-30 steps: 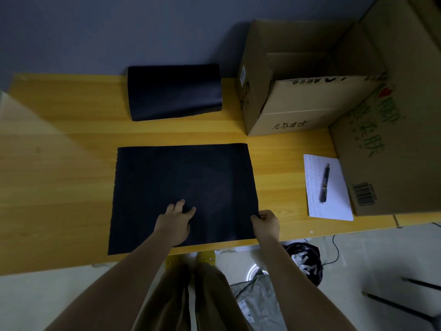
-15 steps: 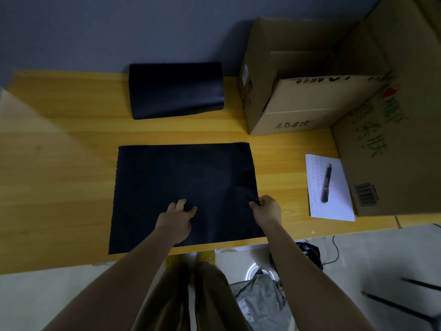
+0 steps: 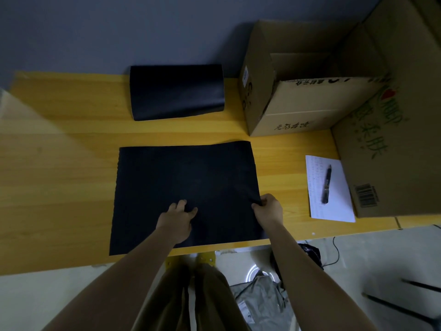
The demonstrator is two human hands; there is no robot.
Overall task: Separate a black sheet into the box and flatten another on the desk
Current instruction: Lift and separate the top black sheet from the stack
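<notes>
A black sheet (image 3: pixel 181 182) lies spread on the yellow wooden desk (image 3: pixel 59 175), its near edge close to the desk's front. My left hand (image 3: pixel 177 217) rests flat on the sheet's near middle, fingers apart. At the sheet's right edge, my right hand (image 3: pixel 268 209) pinches it between thumb and fingers and lifts it slightly. A curled stack of black sheets (image 3: pixel 176 91) sits at the back of the desk against the wall. To its right stands the open cardboard box (image 3: pixel 300 103), its opening facing up.
A larger cardboard box (image 3: pixel 391 144) stands at the right. In front of it lies a white paper (image 3: pixel 331 201) with a black pen (image 3: pixel 326 185) on it. Bags and cables lie on the floor below the desk's front edge.
My right hand has slid up the sheet's right edge from the near corner and pinches it there. My left hand stays pressed on the sheet.
</notes>
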